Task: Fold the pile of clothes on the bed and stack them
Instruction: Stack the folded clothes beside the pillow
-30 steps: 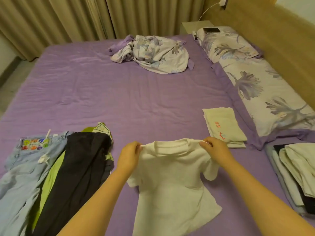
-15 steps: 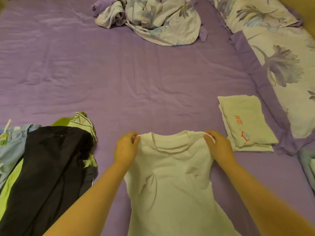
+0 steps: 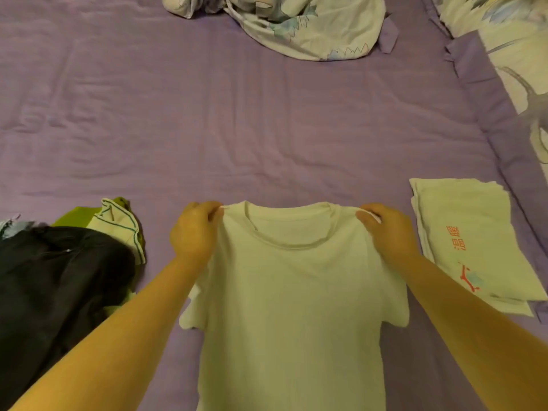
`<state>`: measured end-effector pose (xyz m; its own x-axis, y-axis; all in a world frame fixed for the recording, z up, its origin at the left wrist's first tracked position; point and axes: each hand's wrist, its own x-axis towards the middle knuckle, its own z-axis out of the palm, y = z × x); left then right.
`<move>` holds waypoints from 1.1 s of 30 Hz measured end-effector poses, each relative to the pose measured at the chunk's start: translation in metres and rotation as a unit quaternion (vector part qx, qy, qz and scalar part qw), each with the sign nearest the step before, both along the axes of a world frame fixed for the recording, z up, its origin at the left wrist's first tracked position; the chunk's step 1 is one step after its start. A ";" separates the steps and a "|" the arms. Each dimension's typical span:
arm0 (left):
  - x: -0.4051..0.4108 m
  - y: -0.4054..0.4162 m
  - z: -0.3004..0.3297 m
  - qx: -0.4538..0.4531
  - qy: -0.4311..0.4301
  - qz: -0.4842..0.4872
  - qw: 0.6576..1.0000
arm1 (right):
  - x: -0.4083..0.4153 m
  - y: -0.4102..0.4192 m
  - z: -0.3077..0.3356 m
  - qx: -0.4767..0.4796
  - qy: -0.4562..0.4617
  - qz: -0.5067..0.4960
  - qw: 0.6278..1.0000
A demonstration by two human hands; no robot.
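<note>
— While pinching the white T-shirt [image 3: 290, 307] at both shoulder seams, keeping it stretched flat, collar away, probably for a clean first fold.
— Left hand [image 3: 194, 232] gripping what, exactly?
— Curling fingers and thumb round the left shoulder; right hand [image 3: 388, 232] doing likewise at the right shoulder. Lying spread on the purple bed sheet [image 3: 267, 129], between both forearms.
— Sitting where, the finished ones?
— Resting just right, as a folded stack [image 3: 471, 241] with red print, likely kept near for easy stacking.
— And waiting?
— Heaping at left: dark garment [image 3: 59, 277] over green clothing [image 3: 71, 213]. Bunching far off, a floral cover [image 3: 296, 25].
— Holding any containers?
— Showing none.
</note>
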<state>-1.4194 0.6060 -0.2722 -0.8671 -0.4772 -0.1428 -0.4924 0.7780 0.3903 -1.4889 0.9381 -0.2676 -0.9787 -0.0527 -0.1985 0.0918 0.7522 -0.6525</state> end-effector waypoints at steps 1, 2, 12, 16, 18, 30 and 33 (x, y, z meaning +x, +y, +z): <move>-0.007 -0.003 -0.001 -0.012 -0.002 0.002 1.000 | -0.010 -0.003 -0.002 -0.008 0.001 -0.001 1.000; -0.013 -0.003 -0.003 -0.031 -0.008 0.004 0.999 | -0.020 -0.007 -0.005 -0.019 -0.006 -0.004 1.000; 0.016 0.125 -0.027 0.081 0.059 -0.316 0.943 | -0.012 0.025 -0.040 -0.015 -0.204 0.065 0.977; 0.018 0.164 -0.052 0.091 0.026 -0.383 0.919 | -0.010 0.047 -0.045 0.177 -0.174 0.133 0.960; 0.011 0.170 -0.061 -0.001 -0.002 -0.419 0.908 | -0.010 0.055 -0.039 0.162 -0.150 0.092 0.971; 0.004 0.192 -0.065 -0.057 -0.138 -0.387 0.910 | 0.028 0.089 -0.038 -0.074 -0.239 -0.033 0.968; 0.020 0.209 -0.057 -0.027 -0.131 -0.394 0.909 | 0.031 0.090 -0.038 -0.114 -0.194 -0.071 0.972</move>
<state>-1.3998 0.8153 -0.3295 -0.8829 0.2645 -0.3879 0.1554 0.9442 0.2903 -1.4576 1.0284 -0.3056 -0.8329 -0.0083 -0.5534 0.4571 0.5536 -0.6962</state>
